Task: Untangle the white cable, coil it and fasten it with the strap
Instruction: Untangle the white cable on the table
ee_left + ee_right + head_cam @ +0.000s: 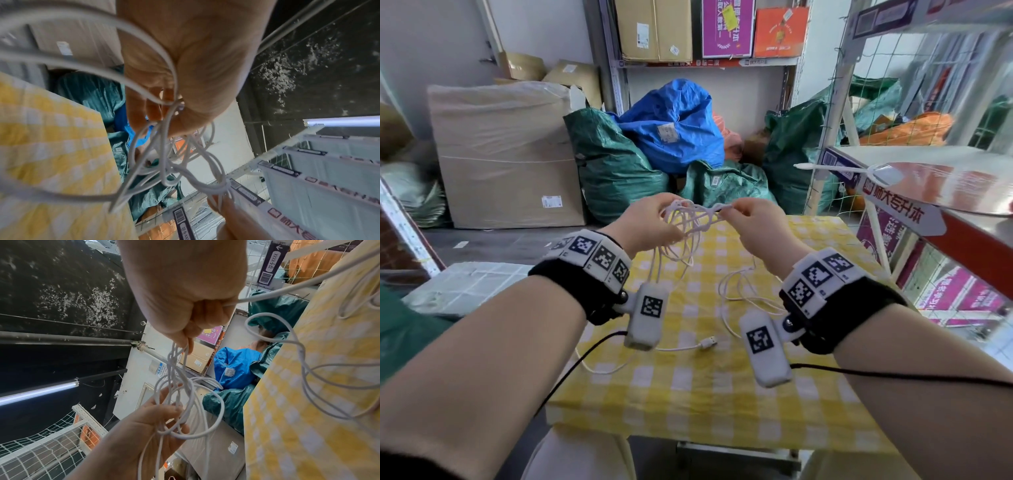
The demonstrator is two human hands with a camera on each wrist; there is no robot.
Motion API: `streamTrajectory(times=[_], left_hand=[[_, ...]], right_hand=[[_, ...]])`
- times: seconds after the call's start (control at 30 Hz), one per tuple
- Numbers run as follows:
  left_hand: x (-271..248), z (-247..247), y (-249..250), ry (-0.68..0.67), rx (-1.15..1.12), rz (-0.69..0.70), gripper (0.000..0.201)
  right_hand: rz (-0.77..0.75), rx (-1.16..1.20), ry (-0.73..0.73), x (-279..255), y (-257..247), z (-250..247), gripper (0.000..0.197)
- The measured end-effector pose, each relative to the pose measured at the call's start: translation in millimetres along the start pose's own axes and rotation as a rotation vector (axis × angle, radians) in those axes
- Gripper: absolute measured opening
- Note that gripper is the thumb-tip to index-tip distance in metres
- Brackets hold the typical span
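A tangled white cable [690, 219] is held in the air above the yellow checked table [722, 394]. My left hand [654, 222] grips one side of the knot of loops [164, 164], with strands running through its curled fingers. My right hand [750, 219] pinches the other side [176, 353], and the strands stretch between both hands. More cable hangs down and lies in loose loops on the cloth [743, 294]. Its USB plug [709, 342] rests near the table's middle. I see no strap.
Green and blue sacks [671, 126] and a large cardboard box [506, 154] stand behind the table. A metal shelf rack [928, 192] with a white-handled fan juts in at the right. Black wires trail from both wrist cameras.
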State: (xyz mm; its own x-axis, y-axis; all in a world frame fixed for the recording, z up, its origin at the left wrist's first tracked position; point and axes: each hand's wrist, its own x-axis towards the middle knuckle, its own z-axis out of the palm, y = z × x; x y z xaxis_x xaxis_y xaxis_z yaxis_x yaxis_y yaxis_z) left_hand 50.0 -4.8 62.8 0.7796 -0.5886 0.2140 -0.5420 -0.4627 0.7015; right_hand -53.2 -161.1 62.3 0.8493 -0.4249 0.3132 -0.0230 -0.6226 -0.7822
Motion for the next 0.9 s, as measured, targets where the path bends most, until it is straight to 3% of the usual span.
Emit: streamTrajectory(times=[0.13,0.23,0.4,0.5,0.63,0.77,0.9], left_hand=[[1.4,-3.7,-3.4,0.035,-0.165,-0.133,0.042],[2.0,-4.5,-11.6,0.079,-0.145,-0.148,0.015],[3.9,-6.3,-23.7,0.032,-0.305,-0.203,0.007],[2.8,-4.8,-22.9,-0.011,-0.422,-0.227,0.002],[7.2,0.6,-24.3,0.008,-0.161,-0.171,0.012],[13.3,2.8,-32.5,0.167,0.271,-0.128,0.003],[16.9,1.7,-47.2,0.25,0.335,-0.154,0.026]], right_hand=[[0.039,0.034,0.052,2.7,3.0,1.2,0.028],[0.094,0.085,0.053,5.9,4.5,-1.7,0.027],[0.207,0.335,-0.118,6.1,7.9,-8.5,0.025],[0.234,0.557,-0.148,4.7,6.6,-10.9,0.023],[0.27,0.804,-0.207,4.2,7.7,-11.0,0.024],[0.308,0.985,-0.246,2.6,6.2,-4.3,0.023],[0.33,1.095,-0.237,3.5,4.9,-2.9,0.025]])
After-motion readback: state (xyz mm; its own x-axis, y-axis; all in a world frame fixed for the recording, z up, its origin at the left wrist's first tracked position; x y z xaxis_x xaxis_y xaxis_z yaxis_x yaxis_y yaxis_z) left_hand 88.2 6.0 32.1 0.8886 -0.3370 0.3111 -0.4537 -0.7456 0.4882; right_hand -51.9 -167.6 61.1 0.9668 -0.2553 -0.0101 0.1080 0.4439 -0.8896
